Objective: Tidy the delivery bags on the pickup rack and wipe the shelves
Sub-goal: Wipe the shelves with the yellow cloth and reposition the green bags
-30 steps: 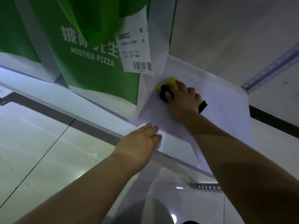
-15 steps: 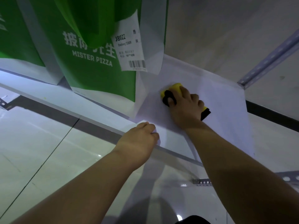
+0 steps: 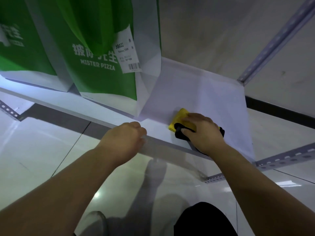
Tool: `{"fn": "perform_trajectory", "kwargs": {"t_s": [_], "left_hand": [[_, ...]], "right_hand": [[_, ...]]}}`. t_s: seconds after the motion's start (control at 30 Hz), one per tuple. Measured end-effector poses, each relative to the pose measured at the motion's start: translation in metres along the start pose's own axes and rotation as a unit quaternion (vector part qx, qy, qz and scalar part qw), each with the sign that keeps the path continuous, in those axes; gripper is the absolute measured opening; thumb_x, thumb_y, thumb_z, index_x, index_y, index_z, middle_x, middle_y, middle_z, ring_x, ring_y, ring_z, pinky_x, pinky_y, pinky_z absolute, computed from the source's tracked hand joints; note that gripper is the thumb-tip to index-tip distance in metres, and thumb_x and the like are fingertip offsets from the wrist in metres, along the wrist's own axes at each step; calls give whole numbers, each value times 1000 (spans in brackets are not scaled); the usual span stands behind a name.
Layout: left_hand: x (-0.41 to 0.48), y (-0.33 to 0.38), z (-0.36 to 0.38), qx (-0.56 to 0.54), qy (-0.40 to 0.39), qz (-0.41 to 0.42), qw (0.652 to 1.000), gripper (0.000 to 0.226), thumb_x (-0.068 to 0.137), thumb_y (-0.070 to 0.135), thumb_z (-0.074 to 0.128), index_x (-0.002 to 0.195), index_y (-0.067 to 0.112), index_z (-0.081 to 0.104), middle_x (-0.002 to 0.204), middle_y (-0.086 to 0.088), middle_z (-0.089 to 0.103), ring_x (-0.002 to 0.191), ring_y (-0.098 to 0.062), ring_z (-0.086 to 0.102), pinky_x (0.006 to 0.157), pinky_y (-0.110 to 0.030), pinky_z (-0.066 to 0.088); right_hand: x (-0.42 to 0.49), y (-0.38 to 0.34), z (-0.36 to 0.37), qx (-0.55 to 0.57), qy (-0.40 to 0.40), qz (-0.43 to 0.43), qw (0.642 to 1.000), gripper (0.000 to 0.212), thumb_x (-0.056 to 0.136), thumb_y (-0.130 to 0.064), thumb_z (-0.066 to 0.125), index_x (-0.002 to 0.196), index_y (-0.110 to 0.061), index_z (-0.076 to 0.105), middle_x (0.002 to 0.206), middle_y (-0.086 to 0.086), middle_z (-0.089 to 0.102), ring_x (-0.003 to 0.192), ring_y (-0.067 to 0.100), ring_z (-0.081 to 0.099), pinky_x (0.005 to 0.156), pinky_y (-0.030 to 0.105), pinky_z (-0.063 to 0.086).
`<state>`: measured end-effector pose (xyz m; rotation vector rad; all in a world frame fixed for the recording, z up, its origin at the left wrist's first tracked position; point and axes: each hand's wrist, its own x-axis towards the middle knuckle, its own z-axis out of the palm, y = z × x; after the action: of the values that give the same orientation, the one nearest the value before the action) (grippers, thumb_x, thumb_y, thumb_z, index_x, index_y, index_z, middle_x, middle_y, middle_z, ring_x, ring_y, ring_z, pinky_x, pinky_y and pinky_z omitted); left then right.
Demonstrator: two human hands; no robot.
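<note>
Rightward, the right hand presses a yellow cloth flat; green bag stands just beside; left hand curled, empty.

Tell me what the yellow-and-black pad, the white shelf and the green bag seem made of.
Yellow-and-black wiping pad: soft cloth or sponge, matte; which one is unclear. White flat shelf board: smooth, faintly glossy, probably painted metal or laminate. Green Mister Pizza bag: matte with creased folds, likely paper or non-woven fabric.
</note>
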<state>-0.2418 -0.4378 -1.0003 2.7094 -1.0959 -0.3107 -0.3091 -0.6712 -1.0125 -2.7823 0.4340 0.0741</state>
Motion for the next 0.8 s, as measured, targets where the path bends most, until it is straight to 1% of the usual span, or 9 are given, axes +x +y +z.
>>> {"fn": "perform_trajectory", "kwargs": {"t_s": [0.07, 0.1, 0.13, 0.23, 0.33, 0.43, 0.5, 0.67, 0.8], "left_hand": [[-6, -9, -10, -32, 34, -31, 998, 29, 95, 34, 42, 114, 22, 60, 116, 3, 57, 106, -19, 54, 83, -32, 46], [-9, -14, -15, -45, 52, -45, 997, 29, 95, 35, 44, 116, 23, 60, 117, 3, 58, 106, -19, 54, 83, -31, 46], [-12, -20, -19, -54, 66, -60, 995, 30, 94, 35, 46, 118, 23, 60, 119, 3, 58, 107, -19, 55, 84, -31, 46], [-17, -42, -28, -75, 100, -110, 986, 30, 93, 32, 51, 119, 20, 61, 118, 0, 61, 104, -19, 58, 85, -30, 46], [-17, -65, -36, -102, 160, -161, 969, 28, 92, 28, 54, 114, 14, 62, 113, -4, 63, 100, -21, 59, 82, -31, 46], [-13, -81, -45, -142, 222, -215, 940, 31, 90, 26, 57, 117, 10, 57, 116, -8, 59, 102, -24, 58, 82, -34, 46], [-10, -87, -49, -169, 245, -233, 926, 40, 90, 26, 57, 126, 10, 50, 125, -10, 53, 108, -26, 56, 88, -38, 46], [-2, -95, -56, -191, 272, -247, 910, 62, 90, 28, 57, 142, 8, 28, 140, -13, 35, 127, -30, 38, 100, -40, 37], [6, -99, -60, -228, 270, -270, 896, 72, 90, 29, 58, 146, 8, 17, 147, -14, 27, 133, -30, 32, 104, -40, 33]], "right_hand": [[2, -15, -3, 79, 46, 28, 995, 13, 90, -27, 49, 90, -31, 62, 111, 5, 65, 96, 28, 58, 85, 43, 48], [1, -25, -5, 134, 69, 44, 988, 14, 90, -24, 49, 84, -27, 61, 99, 5, 66, 88, 26, 60, 80, 43, 50], [0, -36, -6, 194, 83, 55, 976, 13, 90, -23, 50, 89, -23, 63, 95, 5, 67, 86, 26, 61, 79, 43, 52], [-2, -75, -7, 249, 102, 27, 963, 26, 90, -28, 57, 114, -20, 62, 107, 0, 66, 99, 18, 60, 91, 34, 48], [4, -110, -8, 246, 103, -16, 964, 41, 87, -34, 62, 124, -24, 52, 113, -7, 61, 102, 10, 54, 88, 26, 43], [14, -135, -8, 249, 97, -14, 964, 59, 82, -42, 66, 133, -25, 40, 125, -7, 54, 112, 13, 51, 92, 34, 46], [21, -147, -8, 227, 103, -7, 968, 63, 81, -44, 67, 134, -24, 38, 129, -6, 51, 115, 16, 50, 92, 36, 47], [36, -153, -8, 210, 148, 12, 967, 35, 88, -32, 62, 118, -18, 52, 116, -1, 60, 100, 20, 58, 83, 36, 51], [44, -144, -5, 189, 194, 29, 962, 15, 91, -23, 58, 103, -15, 62, 99, 5, 70, 87, 26, 63, 75, 36, 53]]}}
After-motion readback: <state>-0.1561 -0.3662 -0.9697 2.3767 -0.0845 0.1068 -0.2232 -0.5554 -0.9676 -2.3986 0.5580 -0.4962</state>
